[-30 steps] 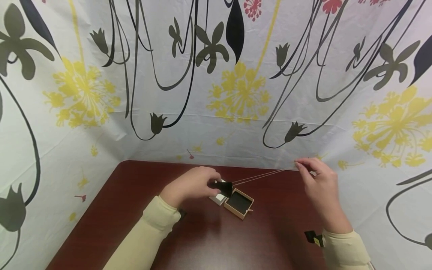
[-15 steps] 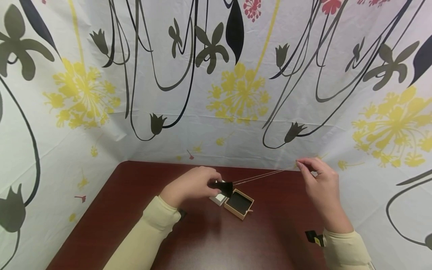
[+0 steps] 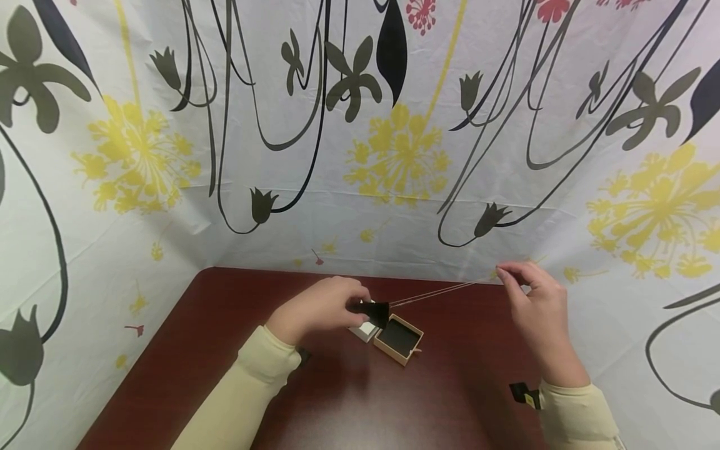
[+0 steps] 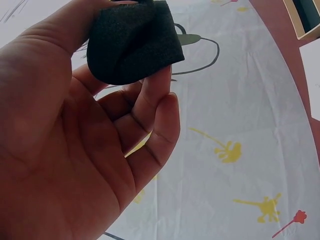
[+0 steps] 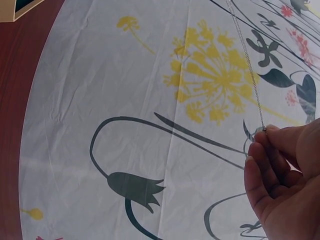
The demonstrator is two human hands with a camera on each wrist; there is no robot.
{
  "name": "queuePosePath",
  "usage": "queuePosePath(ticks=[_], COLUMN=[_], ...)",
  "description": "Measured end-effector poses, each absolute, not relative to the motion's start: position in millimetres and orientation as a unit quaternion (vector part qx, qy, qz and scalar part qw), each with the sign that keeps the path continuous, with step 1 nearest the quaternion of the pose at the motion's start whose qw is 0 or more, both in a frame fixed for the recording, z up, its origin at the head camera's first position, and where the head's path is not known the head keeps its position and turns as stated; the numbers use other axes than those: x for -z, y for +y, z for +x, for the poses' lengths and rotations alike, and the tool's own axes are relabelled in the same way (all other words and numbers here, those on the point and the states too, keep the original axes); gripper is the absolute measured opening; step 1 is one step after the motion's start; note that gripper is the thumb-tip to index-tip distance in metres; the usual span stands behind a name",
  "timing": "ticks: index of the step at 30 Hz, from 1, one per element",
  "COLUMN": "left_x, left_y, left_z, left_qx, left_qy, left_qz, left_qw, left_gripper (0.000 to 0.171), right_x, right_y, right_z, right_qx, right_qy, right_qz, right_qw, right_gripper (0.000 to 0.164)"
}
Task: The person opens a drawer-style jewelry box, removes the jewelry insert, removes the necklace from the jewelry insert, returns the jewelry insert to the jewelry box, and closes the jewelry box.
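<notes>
Left hand (image 3: 320, 309): above the far half of the tabletop (image 3: 236, 350), left of its middle; thumb and fingers pinch the black piece, the other fingers loosely bent in the left wrist view.
Black piece (image 3: 375, 314): off the tabletop, long axis roughly parallel to the far edge; the held end points left, the wider end right and slightly toward the near edge. The left wrist view shows a crease and one rounded side.
White box (image 3: 365, 331): on the tabletop, partly hidden below the black piece; its contents cannot be made out.
Tan-rimmed tray (image 3: 398, 340): just right of the white box, dark inside, its small tab facing the right edge; whether the two touch is unclear.
Chain (image 3: 433, 293): two thin, nearly parallel strands from the black piece's right end; long axis slants right toward the far right corner. How they fasten is hidden.
Step between the hands: seemingly holding the chain stretched and its strands apart from each other.
Next move: probably calls for light, even tension and a slow lowering, lest the strands tangle.
Right hand (image 3: 537, 312): raised by the far right corner, thumb and forefinger tips pinching the chain's end, other fingers curled.
</notes>
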State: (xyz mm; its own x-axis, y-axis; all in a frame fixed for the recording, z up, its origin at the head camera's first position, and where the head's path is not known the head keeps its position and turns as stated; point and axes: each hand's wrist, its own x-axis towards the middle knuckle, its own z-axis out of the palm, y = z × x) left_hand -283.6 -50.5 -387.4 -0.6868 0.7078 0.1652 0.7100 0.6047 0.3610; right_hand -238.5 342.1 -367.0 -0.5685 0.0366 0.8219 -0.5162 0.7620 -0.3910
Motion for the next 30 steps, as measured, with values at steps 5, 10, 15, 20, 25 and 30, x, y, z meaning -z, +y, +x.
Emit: queuePosePath(ticks=[5,10,15,20,25,30], left_x=[387,388,390,393,393,393], left_y=[-52,-55,-57,-56,-57,-57], left_z=[-283,-284,-285,-287,-287,-288], left_qx=[0.201,0.190,0.195,0.189,0.191,0.192], left_qy=[-0.895,-0.901,-0.903,-0.904,-0.905,-0.905], left_qz=[-0.398,-0.389,-0.382,-0.382,-0.380,-0.379], left_qw=[0.005,0.014,0.015,0.014,0.017,0.017], left_gripper=[0.022,0.020,0.022,0.022,0.020,0.020], right_x=[367,364,362,363,366,370], right_y=[344,351,358,362,368,370], right_z=[-239,-237,-237,-238,-238,-241], right_qx=[-0.313,-0.323,-0.323,-0.316,-0.318,-0.322], right_qy=[-0.830,-0.824,-0.827,-0.828,-0.823,-0.823], right_qz=[0.137,0.101,0.090,0.089,0.074,0.089], right_qw=[0.441,0.454,0.452,0.454,0.465,0.460], right_gripper=[0.007,0.007,0.007,0.008,0.009,0.009])
